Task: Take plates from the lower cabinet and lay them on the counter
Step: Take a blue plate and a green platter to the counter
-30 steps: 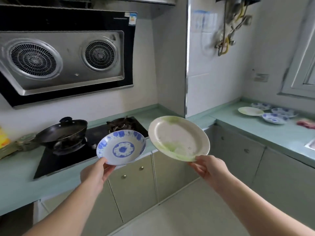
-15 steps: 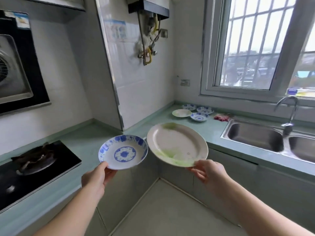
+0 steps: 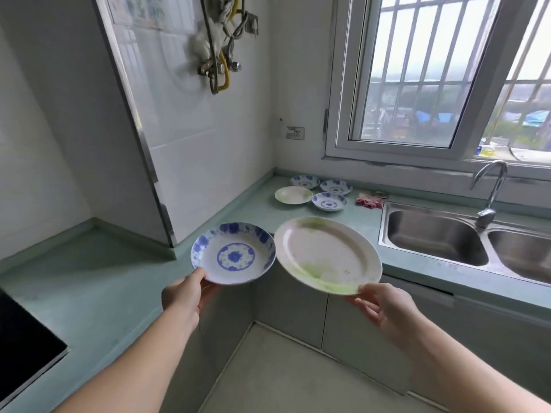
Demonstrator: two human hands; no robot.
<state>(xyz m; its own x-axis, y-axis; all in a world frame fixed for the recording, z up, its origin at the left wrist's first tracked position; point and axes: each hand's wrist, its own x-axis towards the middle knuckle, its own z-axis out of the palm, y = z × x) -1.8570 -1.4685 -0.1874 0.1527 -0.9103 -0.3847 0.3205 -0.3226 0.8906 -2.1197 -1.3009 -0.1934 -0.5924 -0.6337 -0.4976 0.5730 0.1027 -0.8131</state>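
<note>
Two plates are up in the air, held out over the floor at the inner corner of the desk (image 3: 98, 281). The blue-patterned plate (image 3: 234, 254) sits in the left grip (image 3: 185, 296), which pinches its near rim with the thumb on top and the fingers underneath. Right beside it, rims almost touching, is the white oval plate (image 3: 326, 256) with green smears, tilted toward the camera. The right grip (image 3: 384, 308) pinches its near edge the same way.

Further back on the desk, in the corner under the window (image 3: 417, 79), four dishes lie flat: a small white plate (image 3: 293, 195) and three blue bowls (image 3: 329, 201) clustered just beside it. A pink cloth (image 3: 369, 202) lies between them and the steel double sink (image 3: 432, 236), with its tap (image 3: 490, 192) behind. Closed cabinet doors (image 3: 292, 311) run below, and a black cooktop (image 3: 21, 347) shows at the far left.
</note>
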